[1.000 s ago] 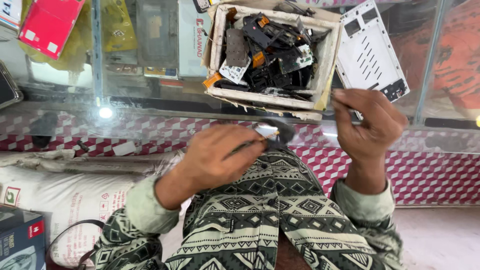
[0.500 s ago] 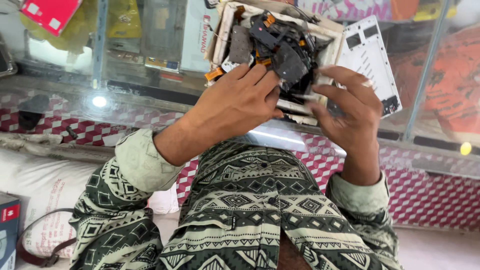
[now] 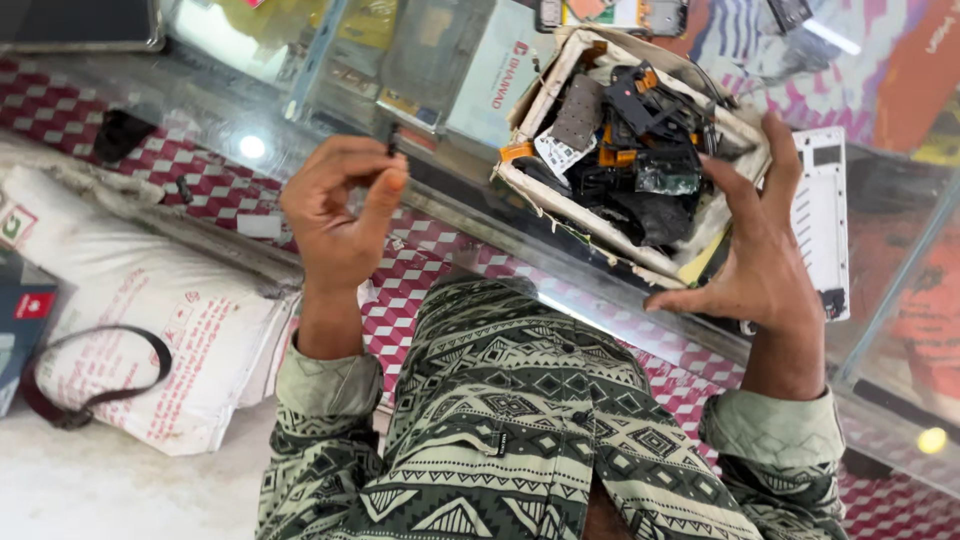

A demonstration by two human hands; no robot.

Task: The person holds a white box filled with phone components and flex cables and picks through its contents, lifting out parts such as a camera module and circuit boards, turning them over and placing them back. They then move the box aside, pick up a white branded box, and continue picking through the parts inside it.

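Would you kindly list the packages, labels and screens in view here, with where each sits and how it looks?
Cardboard tray: on the glass counter, by the right hand; white, torn, full of dark phone parts.
White sack: lower left, below the left hand; red print.
Pale box: under the glass, left of the tray; red mark.
Dark box: far left edge; red label.
Dark screen: top left corner; flat, grey-framed.

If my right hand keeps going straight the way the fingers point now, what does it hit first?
Probably the box of phone parts. The right hand is open with its fingers aimed up and slightly left, toward the pile of dark parts inside it. Depth is hard to judge, so the hand may be above the box rather than level with it.
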